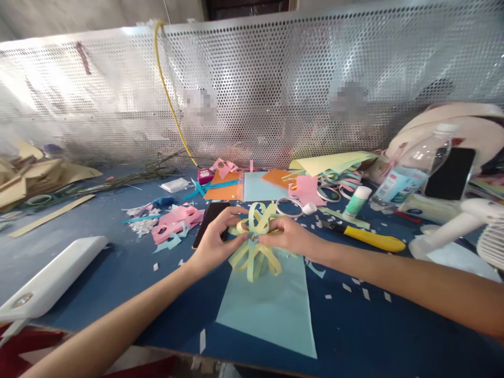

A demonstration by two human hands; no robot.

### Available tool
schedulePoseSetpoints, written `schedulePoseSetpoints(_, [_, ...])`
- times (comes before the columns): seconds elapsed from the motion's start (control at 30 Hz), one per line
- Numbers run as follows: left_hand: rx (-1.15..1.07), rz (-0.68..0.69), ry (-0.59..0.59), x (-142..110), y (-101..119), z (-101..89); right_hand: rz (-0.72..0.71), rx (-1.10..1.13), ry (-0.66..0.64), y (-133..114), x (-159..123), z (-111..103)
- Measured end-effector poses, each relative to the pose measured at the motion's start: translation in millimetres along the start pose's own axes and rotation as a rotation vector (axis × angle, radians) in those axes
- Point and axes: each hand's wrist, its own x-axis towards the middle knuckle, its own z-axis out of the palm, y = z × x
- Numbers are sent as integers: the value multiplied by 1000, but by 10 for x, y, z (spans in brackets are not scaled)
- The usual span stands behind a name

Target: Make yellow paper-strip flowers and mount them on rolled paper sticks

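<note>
A paper flower (252,268) of looped pale-yellow strips sits over a light-blue paper sheet (271,315). A small shiny bluish piece shows at its centre. From the left, my left hand (218,236) grips the flower, thumb at the centre and fingers around the upper loops. On the opposite side my right hand (293,239) pinches it, with its thumb also near the middle. Both sets of fingers are closed, and some fingertips are hidden behind the loops. Just behind my left hand lies a dark phone (210,220).
Around the blue table (157,299) are paper scraps (177,220), a glue stick (357,203), a yellow-handled cutter (374,239), white tape (289,207), a plastic bottle (409,168), a small white fan (452,231) and a white power strip-like box (55,278). A perforated metal screen (252,94) stands behind.
</note>
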Motion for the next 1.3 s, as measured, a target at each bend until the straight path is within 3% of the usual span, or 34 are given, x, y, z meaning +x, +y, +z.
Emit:
schedulePoseSetpoints(0.27, [23, 2, -37, -46, 49, 55, -25, 13, 18, -36, -52, 31])
schedulePoseSetpoints(0.4, [-39, -10, -30, -30, 82, 66, -120, -188, 23, -118, -140, -45])
schedulePoseSetpoints(0.53, [-46, 26, -14, 28, 104, 92, -219, -397, 123, -185, -250, -160])
schedulePoseSetpoints(0.73, [-33, 7, -17, 123, 200, 244, -218, -343, 159, -218, -406, -249])
schedulePoseSetpoints(0.97, [-110, -42, -15, 315, 403, 421, -263, -533, 268, -311, -669, -427])
schedulePoseSetpoints(1.07, [-132, -77, -12, 397, 460, 491, -305, -504, 315, -274, -782, -497])
schedulePoseSetpoints(1.13, [-100, -61, -70, 437, 461, 518, -307, -431, 347, -195, -848, -528])
schedulePoseSetpoints(1.3, [160, 49, -140, 451, 356, 539, -310, -359, 362, 16, -951, -574])
